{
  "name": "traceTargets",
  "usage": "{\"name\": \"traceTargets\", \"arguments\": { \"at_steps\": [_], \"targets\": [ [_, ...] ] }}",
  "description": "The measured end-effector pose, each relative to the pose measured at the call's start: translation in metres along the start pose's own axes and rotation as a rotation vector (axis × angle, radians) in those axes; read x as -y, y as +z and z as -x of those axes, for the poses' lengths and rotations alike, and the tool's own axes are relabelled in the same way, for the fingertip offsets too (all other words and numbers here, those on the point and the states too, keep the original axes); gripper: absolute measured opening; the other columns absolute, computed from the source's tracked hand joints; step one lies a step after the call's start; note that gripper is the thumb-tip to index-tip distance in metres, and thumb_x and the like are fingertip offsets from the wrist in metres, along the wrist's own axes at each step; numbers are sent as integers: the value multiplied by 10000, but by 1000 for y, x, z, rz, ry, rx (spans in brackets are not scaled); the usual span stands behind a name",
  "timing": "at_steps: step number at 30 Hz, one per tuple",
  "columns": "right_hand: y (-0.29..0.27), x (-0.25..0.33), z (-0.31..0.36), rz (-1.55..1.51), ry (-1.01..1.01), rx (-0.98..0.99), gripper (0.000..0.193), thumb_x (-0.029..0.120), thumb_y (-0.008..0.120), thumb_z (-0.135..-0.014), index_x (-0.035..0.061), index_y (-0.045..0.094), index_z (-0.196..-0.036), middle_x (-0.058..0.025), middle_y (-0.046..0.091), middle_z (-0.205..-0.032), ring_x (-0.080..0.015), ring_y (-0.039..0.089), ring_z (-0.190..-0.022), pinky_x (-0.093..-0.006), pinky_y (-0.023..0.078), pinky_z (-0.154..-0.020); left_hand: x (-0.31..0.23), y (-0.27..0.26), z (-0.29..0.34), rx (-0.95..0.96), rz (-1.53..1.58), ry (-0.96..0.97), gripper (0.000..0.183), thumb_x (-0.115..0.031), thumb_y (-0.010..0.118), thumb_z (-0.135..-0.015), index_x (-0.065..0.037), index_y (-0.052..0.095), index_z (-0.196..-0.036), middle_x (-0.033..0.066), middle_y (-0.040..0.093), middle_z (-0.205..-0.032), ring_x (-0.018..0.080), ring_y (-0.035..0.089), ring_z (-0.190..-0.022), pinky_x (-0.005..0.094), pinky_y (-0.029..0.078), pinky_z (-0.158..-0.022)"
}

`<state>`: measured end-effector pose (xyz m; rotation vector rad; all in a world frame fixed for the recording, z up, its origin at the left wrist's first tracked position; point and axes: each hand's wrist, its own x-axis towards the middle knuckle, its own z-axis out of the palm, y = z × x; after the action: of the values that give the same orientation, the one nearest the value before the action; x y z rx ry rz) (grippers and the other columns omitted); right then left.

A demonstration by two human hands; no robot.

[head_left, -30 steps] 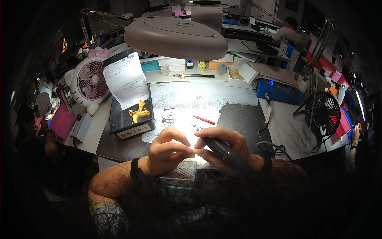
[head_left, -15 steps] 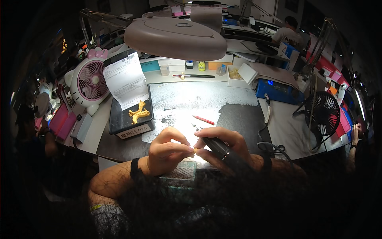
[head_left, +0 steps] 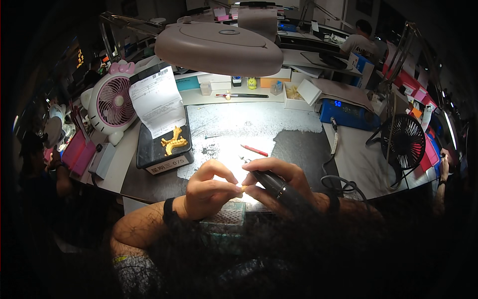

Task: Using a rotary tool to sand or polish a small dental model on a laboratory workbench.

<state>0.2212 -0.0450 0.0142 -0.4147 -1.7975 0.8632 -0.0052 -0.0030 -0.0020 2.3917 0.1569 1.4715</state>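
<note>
Under the lamp's bright light, my left hand pinches a tiny yellowish piece between thumb and fingertips. My right hand is wrapped round a black rotary handpiece, whose thin tip points up and to the left. My right fingertips meet the left ones at the small piece, which they mostly hide. Beyond my hands lies a red pen-like tool. To the left, a yellow dental model rests in a black tray with a printed sheet standing in it.
A large lamp head hangs over the bench. A pink-and-white fan stands left; a blue control box with a cable and a black fan stand right. A perforated grille is below my hands. Other people sit nearby.
Both hands hold almost the same place and grip. The handpiece's tip has shifted very slightly to the left.
</note>
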Motion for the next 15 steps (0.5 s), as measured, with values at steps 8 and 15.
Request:
{"name": "traceTargets", "arguments": {
  "at_steps": [8, 15],
  "targets": [
    [0, 3, 0, 9, 18, -4, 414, -23, 745, -908, 1, 594, -1293, -89, 720, -941, -122, 713, -867, -248, 569, -758, -1, 1, -2, -2, 7, 5, 242, 29, 827, -788, -84, 736, -982, 39, 659, -945, 189, 623, -846, 320, 496, -715],
    [2, 1, 0, -8, 41, -21, 411, -24, 747, -906, -1, 597, -1288, -89, 720, -941, -125, 713, -869, -247, 568, -766, -3, 1, -2, -16, 26, -15, 244, 26, 832, -793, -83, 732, -986, 45, 656, -948, 188, 623, -845, 310, 496, -702]
  ]
}}
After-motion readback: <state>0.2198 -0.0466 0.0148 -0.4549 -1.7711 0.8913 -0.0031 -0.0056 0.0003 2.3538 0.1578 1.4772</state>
